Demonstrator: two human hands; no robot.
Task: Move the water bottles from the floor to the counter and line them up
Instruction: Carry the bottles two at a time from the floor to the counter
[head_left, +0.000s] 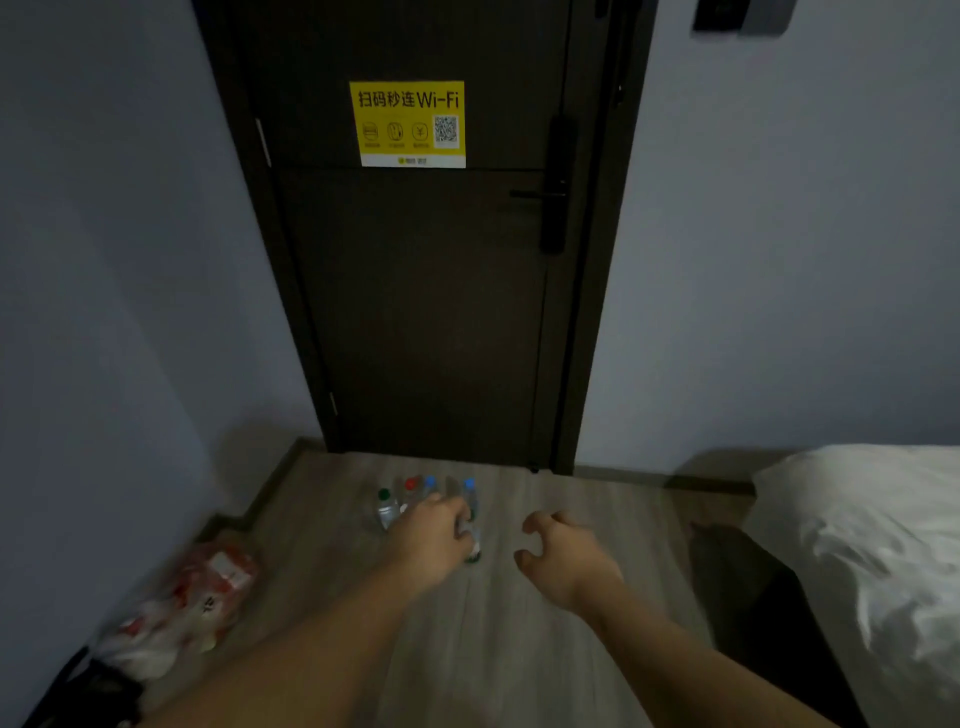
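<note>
Several small clear water bottles stand in a cluster on the wood floor in front of the dark door: one with a green cap, one with a red cap, and two with blue caps. My left hand reaches over the cluster. Its fingers curl around another bottle, which is blurred and has a dark cap at its lower end. To the right, my right hand hovers above bare floor with its fingers spread and curled, holding nothing. No counter is in view.
The shut dark door with a yellow Wi-Fi sticker stands just behind the bottles. A plastic bag with red print lies by the left wall, with a black object beside it. A bed with white bedding fills the right side.
</note>
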